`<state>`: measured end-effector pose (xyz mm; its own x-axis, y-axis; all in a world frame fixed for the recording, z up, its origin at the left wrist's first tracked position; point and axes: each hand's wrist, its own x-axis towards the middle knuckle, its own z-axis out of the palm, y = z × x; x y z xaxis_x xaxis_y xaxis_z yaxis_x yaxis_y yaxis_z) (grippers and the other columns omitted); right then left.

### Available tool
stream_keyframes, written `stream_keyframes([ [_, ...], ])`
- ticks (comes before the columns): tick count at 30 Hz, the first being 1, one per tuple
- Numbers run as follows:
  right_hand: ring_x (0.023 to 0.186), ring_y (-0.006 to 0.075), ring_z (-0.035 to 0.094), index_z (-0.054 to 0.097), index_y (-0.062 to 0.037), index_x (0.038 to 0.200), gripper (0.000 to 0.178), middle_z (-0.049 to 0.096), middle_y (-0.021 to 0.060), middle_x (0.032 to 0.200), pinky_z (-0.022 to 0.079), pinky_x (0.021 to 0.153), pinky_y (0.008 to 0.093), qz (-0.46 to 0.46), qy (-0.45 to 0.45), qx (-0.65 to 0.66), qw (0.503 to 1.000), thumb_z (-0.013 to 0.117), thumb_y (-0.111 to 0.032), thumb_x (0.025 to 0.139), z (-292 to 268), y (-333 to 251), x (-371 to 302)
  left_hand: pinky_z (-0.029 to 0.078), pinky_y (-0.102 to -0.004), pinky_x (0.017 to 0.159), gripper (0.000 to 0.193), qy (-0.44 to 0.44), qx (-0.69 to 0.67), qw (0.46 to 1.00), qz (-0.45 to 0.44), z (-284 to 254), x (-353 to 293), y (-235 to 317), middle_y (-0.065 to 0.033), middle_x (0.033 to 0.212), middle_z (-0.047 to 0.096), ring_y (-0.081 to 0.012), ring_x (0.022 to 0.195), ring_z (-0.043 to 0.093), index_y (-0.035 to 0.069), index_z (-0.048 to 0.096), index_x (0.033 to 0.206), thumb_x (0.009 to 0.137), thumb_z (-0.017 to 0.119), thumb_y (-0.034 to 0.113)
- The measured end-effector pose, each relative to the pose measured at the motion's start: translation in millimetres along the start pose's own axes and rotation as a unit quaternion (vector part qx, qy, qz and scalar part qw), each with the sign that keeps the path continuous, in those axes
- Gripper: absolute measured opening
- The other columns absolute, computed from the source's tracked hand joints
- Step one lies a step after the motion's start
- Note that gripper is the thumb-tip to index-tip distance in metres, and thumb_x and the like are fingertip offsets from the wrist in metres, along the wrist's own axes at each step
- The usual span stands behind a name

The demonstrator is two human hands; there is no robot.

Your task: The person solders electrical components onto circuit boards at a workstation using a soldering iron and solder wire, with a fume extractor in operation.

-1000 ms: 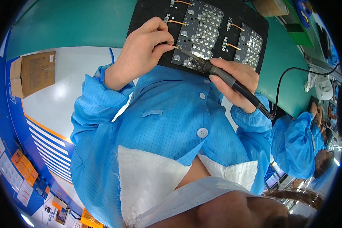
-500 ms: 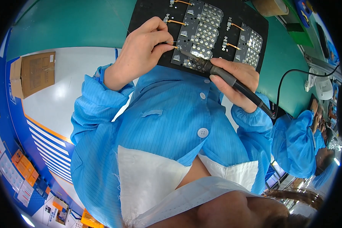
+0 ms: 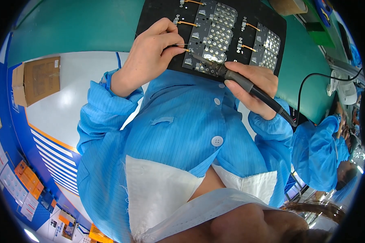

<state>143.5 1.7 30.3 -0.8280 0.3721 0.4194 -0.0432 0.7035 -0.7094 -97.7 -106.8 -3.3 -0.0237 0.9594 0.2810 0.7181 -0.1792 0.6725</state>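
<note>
My right hand (image 3: 253, 87) grips a black soldering iron (image 3: 247, 84) by its handle. The iron's tip reaches the lower left circuit board (image 3: 194, 60), close to a solder spot at its left edge. My left hand (image 3: 152, 54) is pinched closed beside that spot. Its fingertips hold a short orange cable (image 3: 187, 50), whose end meets the board, and a thin silvery wire (image 3: 181, 44) that looks like solder. The cable's other end is hidden by my fingers. The boards, dark with shiny round dots, lie on a black mat (image 3: 239, 24).
More boards with orange cables (image 3: 187, 23) and small metal connectors sit on the mat, which lies on a green table (image 3: 89, 32). The iron's black cord (image 3: 299, 95) loops at right. A tape roll (image 3: 288, 6), a cardboard box (image 3: 40, 81) and a seated co-worker (image 3: 316, 152) are around.
The hands, iron and boards hold nearly the same places. The view has shifted very slightly, and the co-worker at right has moved a little.
</note>
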Motion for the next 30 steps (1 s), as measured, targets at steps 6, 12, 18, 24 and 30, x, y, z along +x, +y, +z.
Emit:
stream_keyframes([
  [6, 0.065, 0.0239, 0.070, 0.068, 0.0033, 0.103, 0.031, 0.070, 0.0143, 0.076, 0.055, 0.056, 0.0278, 0.016, 0.023, -0.021, 0.999, 0.076, -0.012, 0.076, -24, -3, -9, 0.046, -0.0273, 0.060, 0.012, 0.016, -0.067, 0.997, -0.029, -4, 5, -1, -0.0074, 0.094, 0.052, -0.0168, 0.071, 0.055, 0.000, 0.062, 0.092, 0.082, 0.067, 0.000],
  [12, 0.074, 0.0211, 0.070, 0.069, -0.0010, 0.104, 0.030, 0.071, 0.0128, 0.087, 0.054, 0.065, 0.0274, 0.061, 0.109, -0.100, 0.987, 0.077, -0.013, 0.078, -52, 4, -30, 0.041, -0.0222, 0.057, 0.008, 0.055, -0.209, 0.971, -0.101, -34, 11, -12, -0.0026, 0.096, 0.053, -0.0088, 0.068, 0.049, 0.001, 0.057, 0.097, 0.090, 0.061, 0.001],
  [18, 0.087, 0.0200, 0.068, 0.062, 0.0032, 0.118, 0.030, 0.068, 0.0154, 0.101, 0.055, 0.077, 0.0270, 0.107, 0.240, -0.095, 0.960, 0.064, -0.007, 0.090, -91, 29, -35, 0.039, -0.0222, 0.074, 0.003, -0.015, -0.055, 0.994, -0.089, -48, 36, 10, -0.0020, 0.096, 0.052, -0.0087, 0.083, 0.047, 0.001, 0.056, 0.092, 0.090, 0.058, 0.002],
  [24, 0.098, 0.0165, 0.062, 0.061, -0.0020, 0.121, 0.039, 0.066, 0.0127, 0.107, 0.049, 0.081, 0.0260, 0.131, 0.293, -0.169, 0.932, 0.070, -0.019, 0.087, -137, 69, -17, 0.044, -0.0273, 0.078, 0.008, -0.037, -0.098, 0.993, -0.048, -19, 75, 54, -0.0075, 0.095, 0.056, -0.0167, 0.086, 0.055, -0.002, 0.057, 0.087, 0.082, 0.062, -0.005],
  [30, 0.088, 0.0159, 0.063, 0.059, 0.0007, 0.121, 0.035, 0.066, 0.0109, 0.100, 0.050, 0.079, 0.0267, 0.191, 0.230, -0.096, 0.949, 0.067, -0.013, 0.089, -125, 87, 3, 0.044, -0.0291, 0.078, 0.011, -0.061, -0.083, 0.992, 0.067, 12, 97, 76, -0.0088, 0.093, 0.056, -0.0217, 0.087, 0.056, 0.000, 0.058, 0.088, 0.079, 0.064, -0.004],
])
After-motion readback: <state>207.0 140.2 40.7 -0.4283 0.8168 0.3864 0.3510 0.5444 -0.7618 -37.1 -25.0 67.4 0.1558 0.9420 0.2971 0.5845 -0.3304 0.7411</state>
